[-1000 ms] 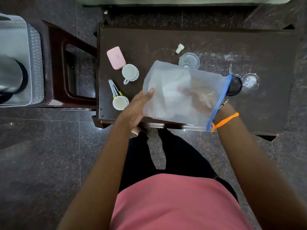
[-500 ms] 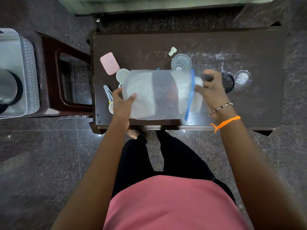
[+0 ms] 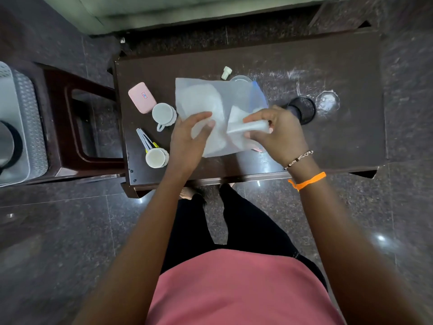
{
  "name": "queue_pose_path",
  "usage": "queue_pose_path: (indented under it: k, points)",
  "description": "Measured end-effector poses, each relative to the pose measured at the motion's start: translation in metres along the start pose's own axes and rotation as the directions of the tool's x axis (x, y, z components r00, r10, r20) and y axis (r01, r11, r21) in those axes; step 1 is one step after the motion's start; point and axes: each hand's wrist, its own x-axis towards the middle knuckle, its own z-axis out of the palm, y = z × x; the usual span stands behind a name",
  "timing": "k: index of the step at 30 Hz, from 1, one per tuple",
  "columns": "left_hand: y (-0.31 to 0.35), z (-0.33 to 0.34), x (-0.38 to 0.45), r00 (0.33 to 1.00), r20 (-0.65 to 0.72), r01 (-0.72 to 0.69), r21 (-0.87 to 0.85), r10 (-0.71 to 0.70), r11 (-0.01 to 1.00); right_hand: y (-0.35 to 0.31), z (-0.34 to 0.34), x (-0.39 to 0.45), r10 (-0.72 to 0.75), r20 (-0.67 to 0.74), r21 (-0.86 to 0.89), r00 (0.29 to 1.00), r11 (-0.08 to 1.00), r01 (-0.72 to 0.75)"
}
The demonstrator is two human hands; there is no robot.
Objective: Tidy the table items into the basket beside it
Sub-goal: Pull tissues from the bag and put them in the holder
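A translucent zip bag with a blue seal strip lies over the middle of the dark table. My left hand pinches its near left part, and my right hand grips a folded-over flap of it. To the left on the table are a pink case, two small white cups and hair clips. The grey basket stands at the far left on a stool.
A small white cap and a glass, partly hidden by the bag, sit behind it. A black round lid and a clear lid lie to the right. A dark wooden stool stands between table and basket.
The bag was held up and turned in both hands; now it is lower over the table, and my right hand has folded its right part over toward the middle.
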Motion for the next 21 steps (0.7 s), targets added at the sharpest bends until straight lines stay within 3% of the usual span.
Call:
queue_pose_path:
  k: [6,9,12,17,21]
  points:
    - [0.012,0.001,-0.004,0.985,0.167,-0.036,0.030,0.031,0.999,-0.001,0.006,0.005,-0.049,0.048,-0.077,0.998,0.996,0.053]
    - [0.007,0.008,-0.001,0.988,0.145,-0.054,0.001,0.053,0.999,0.006,0.013,0.012,-0.022,0.055,0.094,0.998,0.995,0.017]
    - [-0.002,0.023,0.003,0.993,0.095,0.085,-0.177,-0.069,0.981,0.022,0.021,0.017,0.147,-0.011,0.331,0.989,0.934,-0.135]
    - [-0.009,0.056,0.005,0.951,0.174,0.298,-0.271,-0.258,0.915,0.062,0.030,0.019,0.312,-0.023,0.462,0.950,0.846,-0.267]
    - [-0.011,0.071,0.014,0.935,0.200,0.335,-0.238,-0.291,0.912,0.090,0.015,0.025,0.508,-0.232,0.670,0.829,0.702,-0.243]
